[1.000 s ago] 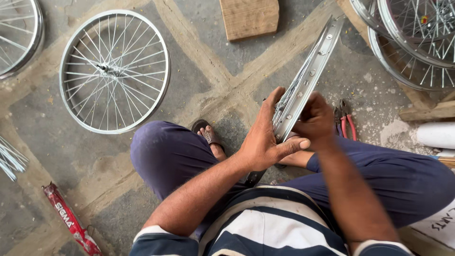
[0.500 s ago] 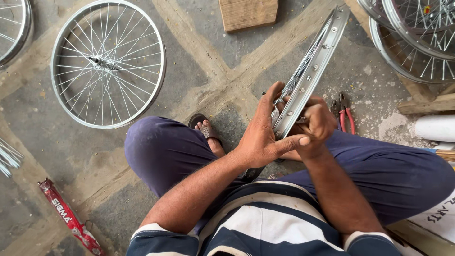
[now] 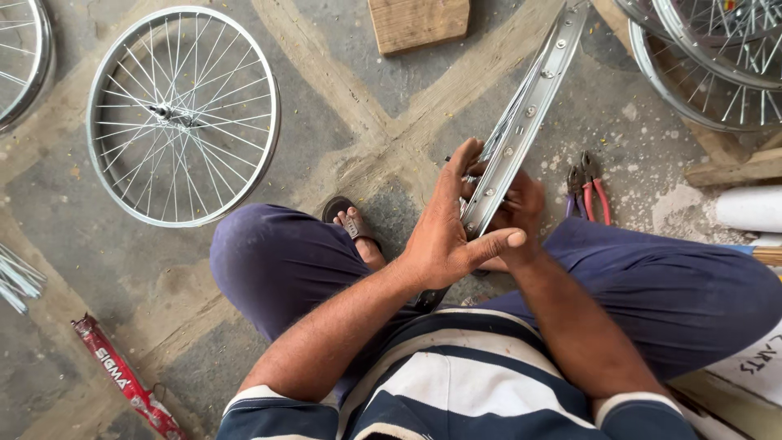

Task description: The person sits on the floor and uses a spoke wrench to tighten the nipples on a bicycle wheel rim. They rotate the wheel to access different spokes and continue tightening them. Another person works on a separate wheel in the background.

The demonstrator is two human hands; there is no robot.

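**Inspector:** Nearest first. You sit on the floor point(image 3: 326, 90), knees apart. Your left hand point(image 3: 444, 236) lies flat against the near side of the bare rim point(image 3: 521, 122), thumb stretched under its edge, so that grip holds the rim. Your right hand point(image 3: 517, 216) sits behind the rim, fingers curled at its inner side; whether that grip pinches a spoke or a nipple I cannot tell, the rim hides it.

**Operator:** Where does the rim stand?

**Inspector:** On edge between your knees, leaning away from you toward the upper right, with its lower end hidden behind your hands. In my judgement you do well to keep the left palm broad on the rim wall so it cannot roll, and to work the right fingers at one hole at a time.

**Operator:** And round about?

**Inspector:** Red-handled pliers point(image 3: 588, 187) lie just beside your right knee. A red packet point(image 3: 122, 379) lies to your left. Further off, a finished spoked wheel point(image 3: 183, 114) lies flat on the floor, a wooden block point(image 3: 419, 23) beyond the rim, and stacked wheels point(image 3: 717, 57) at the far right.
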